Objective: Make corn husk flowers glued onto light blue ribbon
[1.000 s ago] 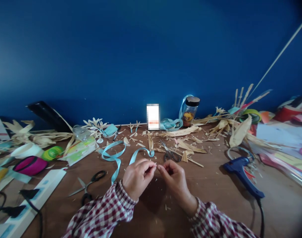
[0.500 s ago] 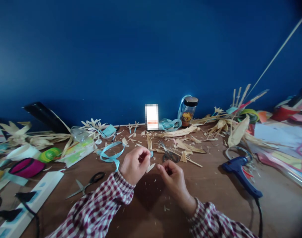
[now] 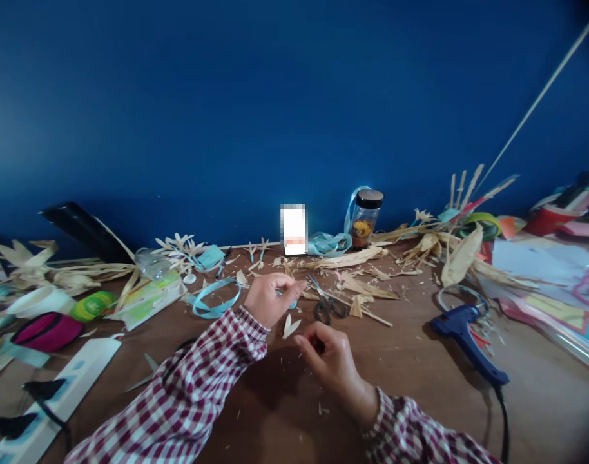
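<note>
My left hand [image 3: 271,299] reaches forward over the middle of the brown table, thumb and fingertips pinched together. Whatever the pinch holds, if anything, is too small to make out. Closer to me, my right hand [image 3: 334,358] is closed, its thumb pressed toward the curled index finger; its contents are hidden. Between the hands lie pale pointed husk pieces [image 3: 290,327]. Dark-handled scissors [image 3: 328,307] rest just beyond my right hand. A loop of light blue ribbon [image 3: 217,300] lies left of my left hand. A second pair of scissors [image 3: 152,364] is partly covered by my left sleeve.
A blue glue gun [image 3: 468,341] lies at the right, its cord running toward me. A power strip [image 3: 77,380] sits at the left. Along the blue wall stand a black-lidded jar [image 3: 366,219], a blurred white card [image 3: 294,229] and dried husks [image 3: 352,258].
My left hand has moved forward and slightly right, its sleeve now covering more of the left scissors. My right hand has come slightly left and nearer me. More of the husk pieces between them shows.
</note>
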Available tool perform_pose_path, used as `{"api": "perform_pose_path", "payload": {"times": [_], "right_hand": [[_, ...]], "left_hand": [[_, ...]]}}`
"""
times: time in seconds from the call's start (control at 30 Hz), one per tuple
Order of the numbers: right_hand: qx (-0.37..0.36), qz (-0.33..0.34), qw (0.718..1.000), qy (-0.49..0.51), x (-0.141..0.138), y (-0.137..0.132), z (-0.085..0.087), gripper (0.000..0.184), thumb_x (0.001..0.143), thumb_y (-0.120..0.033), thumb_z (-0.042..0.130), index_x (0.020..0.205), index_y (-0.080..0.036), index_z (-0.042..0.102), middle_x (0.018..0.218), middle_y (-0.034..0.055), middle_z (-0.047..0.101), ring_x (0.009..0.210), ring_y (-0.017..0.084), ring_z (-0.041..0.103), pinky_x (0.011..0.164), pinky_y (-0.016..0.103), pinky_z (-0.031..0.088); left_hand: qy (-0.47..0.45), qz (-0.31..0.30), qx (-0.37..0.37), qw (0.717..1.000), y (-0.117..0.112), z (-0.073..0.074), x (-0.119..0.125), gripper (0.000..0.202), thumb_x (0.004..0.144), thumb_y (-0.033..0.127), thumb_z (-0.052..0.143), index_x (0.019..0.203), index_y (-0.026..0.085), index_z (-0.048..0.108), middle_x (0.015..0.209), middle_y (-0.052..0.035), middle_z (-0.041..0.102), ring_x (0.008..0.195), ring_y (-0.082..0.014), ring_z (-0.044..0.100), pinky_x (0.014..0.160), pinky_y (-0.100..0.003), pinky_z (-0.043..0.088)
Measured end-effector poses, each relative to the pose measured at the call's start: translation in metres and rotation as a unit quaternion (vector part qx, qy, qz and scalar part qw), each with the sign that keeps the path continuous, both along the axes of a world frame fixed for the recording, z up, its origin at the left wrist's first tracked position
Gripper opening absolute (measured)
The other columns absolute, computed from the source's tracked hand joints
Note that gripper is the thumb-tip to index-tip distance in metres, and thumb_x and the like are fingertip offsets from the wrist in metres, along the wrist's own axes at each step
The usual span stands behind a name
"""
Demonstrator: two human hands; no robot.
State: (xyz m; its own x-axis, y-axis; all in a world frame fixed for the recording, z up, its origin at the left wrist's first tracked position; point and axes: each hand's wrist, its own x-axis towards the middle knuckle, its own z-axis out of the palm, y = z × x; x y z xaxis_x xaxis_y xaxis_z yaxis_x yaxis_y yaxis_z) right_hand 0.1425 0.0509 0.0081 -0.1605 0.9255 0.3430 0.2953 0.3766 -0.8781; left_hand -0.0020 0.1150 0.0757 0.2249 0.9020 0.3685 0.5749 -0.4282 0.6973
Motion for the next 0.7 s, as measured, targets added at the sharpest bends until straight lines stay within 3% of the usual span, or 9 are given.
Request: {"api": "perform_pose_path", "payload": {"times": [0.07,0.17,0.27,0.4,0.57,0.7], "right_hand": [[0.002,0.0,1.0,-0.004,0.0,0.0,-0.001,0.025,0.082,-0.031,0.055,0.062,-0.016,0.053,0.053,-0.0036,0.048,0.048,0.008,0.04,0.047,0.019,0.031],[0.001,0.004,1.0,-0.006,-0.001,0.0,-0.002,0.025,0.083,-0.031,0.055,0.062,-0.016,0.053,0.053,-0.0036,0.048,0.048,0.008,0.041,0.047,0.019,0.031],[-0.005,0.014,1.0,-0.015,-0.001,0.0,-0.003,0.026,0.083,-0.031,0.055,0.062,-0.016,0.054,0.053,-0.0038,0.048,0.048,0.008,0.04,0.047,0.019,0.03],[0.001,0.026,0.999,-0.027,-0.001,0.0,-0.002,0.025,0.084,-0.03,0.054,0.063,-0.016,0.055,0.054,-0.0038,0.049,0.048,0.008,0.04,0.046,0.019,0.029],[0.012,0.025,0.998,-0.05,-0.001,0.002,-0.001,0.027,0.084,-0.03,0.053,0.061,-0.016,0.053,0.053,-0.0039,0.048,0.048,0.008,0.04,0.047,0.019,0.03],[0.013,0.019,0.998,-0.058,-0.001,0.003,-0.004,0.028,0.085,-0.032,0.052,0.061,-0.017,0.052,0.053,-0.004,0.047,0.049,0.008,0.04,0.047,0.019,0.031]], "left_hand": [[-0.01,0.027,-0.009,1.0,0.003,0.0,-0.006,0.018,0.081,0.028,0.055,0.078,0.016,0.069,0.081,-0.0055,0.072,0.073,-0.0166,0.066,0.07,-0.031,0.054],[0.029,0.065,0.012,0.997,0.006,-0.003,-0.021,0.024,0.081,0.026,0.054,0.101,0.018,0.066,0.102,-0.0068,0.07,0.086,-0.0175,0.065,0.076,-0.032,0.052],[0.165,0.081,0.006,0.983,0.007,-0.009,-0.04,0.022,0.083,0.03,0.05,0.089,0.021,0.069,0.094,-0.0056,0.071,0.087,-0.0203,0.065,0.08,-0.033,0.049],[0.286,0.129,-0.067,0.947,0.0,-0.027,-0.063,0.021,0.08,0.033,0.053,0.091,0.021,0.067,0.096,-0.0074,0.07,0.085,-0.0238,0.064,0.075,-0.034,0.047],[0.283,0.168,-0.105,0.938,-0.007,-0.055,-0.076,0.023,0.072,0.022,0.059,0.095,0.019,0.063,0.084,-0.0084,0.069,0.08,-0.0242,0.064,0.069,-0.032,0.045],[0.241,0.152,-0.131,0.95,-0.01,-0.059,-0.081,0.013,0.07,0.016,0.056,0.077,0.021,0.066,0.065,-0.002,0.066,0.065,-0.0189,0.062,0.063,-0.028,0.044]]}}
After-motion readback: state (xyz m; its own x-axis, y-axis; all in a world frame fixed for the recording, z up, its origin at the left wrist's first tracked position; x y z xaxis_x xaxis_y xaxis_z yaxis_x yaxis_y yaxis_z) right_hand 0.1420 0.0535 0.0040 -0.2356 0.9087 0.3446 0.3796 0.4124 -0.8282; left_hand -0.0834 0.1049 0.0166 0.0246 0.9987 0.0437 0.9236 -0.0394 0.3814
